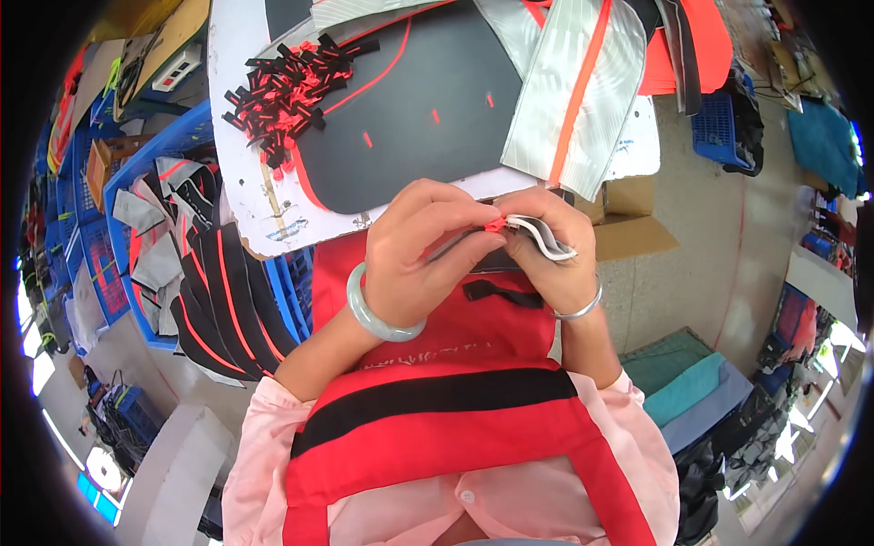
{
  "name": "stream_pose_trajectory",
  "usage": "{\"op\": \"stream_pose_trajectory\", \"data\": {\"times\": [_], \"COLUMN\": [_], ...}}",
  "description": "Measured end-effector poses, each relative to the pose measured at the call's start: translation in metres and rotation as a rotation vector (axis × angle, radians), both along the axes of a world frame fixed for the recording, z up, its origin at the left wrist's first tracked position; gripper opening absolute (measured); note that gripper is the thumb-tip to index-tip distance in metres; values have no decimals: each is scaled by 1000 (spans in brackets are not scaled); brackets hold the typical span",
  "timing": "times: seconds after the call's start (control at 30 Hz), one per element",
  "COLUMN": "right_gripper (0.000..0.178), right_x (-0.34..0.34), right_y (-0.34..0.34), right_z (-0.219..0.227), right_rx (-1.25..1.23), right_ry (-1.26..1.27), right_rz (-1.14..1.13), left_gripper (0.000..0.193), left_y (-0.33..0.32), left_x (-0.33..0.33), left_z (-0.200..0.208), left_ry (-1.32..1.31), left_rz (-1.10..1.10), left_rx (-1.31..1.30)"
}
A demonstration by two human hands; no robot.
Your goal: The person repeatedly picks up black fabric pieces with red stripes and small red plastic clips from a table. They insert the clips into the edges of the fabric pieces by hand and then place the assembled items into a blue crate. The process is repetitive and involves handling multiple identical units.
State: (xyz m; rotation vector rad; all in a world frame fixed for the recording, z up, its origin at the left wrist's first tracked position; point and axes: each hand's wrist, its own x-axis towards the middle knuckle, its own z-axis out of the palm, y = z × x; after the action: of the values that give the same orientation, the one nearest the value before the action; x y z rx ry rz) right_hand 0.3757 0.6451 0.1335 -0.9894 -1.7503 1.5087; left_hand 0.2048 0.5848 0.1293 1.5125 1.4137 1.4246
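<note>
Close in front of my red apron, both hands meet over a small piece of work. My left hand [423, 241] is closed in a pinch at a small red tab [494, 224]. My right hand [557, 247] grips a folded fabric piece [543, 238] with a pale edge, right beside the tab. Part of the folded piece is hidden by the fingers. Below the hands a short black strip [501, 293] shows against the apron. Just beyond lies a dark grey panel [414, 114] with a red curved line and three small red marks.
A heap of black-and-red tabs [287, 96] sits on the white table [241, 191]. Silver-grey panels with an orange stripe [578, 100] lie to its right. Left stands a blue crate [127, 218] of cut pieces; right, a cardboard box [633, 232] and folded green cloth [687, 387] are on the floor.
</note>
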Motion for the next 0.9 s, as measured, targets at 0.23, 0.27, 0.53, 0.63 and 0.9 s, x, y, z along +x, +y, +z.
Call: {"op": "stream_pose_trajectory", "data": {"times": [0.23,0.27,0.53,0.63,0.9], "right_gripper": [25,25,20,18,17], "right_x": [2,1,0,1,9], "right_y": [6,6,6,4,8], "right_z": [-7,-9,-1,-4,-4], "right_rx": [104,130,250,172,77], "right_ry": [-6,2,-99,-84,-157], "right_rz": [97,92,98,71,129], "left_gripper": [26,26,22,20,17], "left_y": [-5,-4,-3,-3,-2], "left_x": [2,1,-1,1,2], "left_z": [-7,-7,-5,-8,-10], "left_ry": [198,214,207,66,-4], "left_rz": [37,31,-2,-33,-64], "left_rx": [152,167,129,78,-8]}}
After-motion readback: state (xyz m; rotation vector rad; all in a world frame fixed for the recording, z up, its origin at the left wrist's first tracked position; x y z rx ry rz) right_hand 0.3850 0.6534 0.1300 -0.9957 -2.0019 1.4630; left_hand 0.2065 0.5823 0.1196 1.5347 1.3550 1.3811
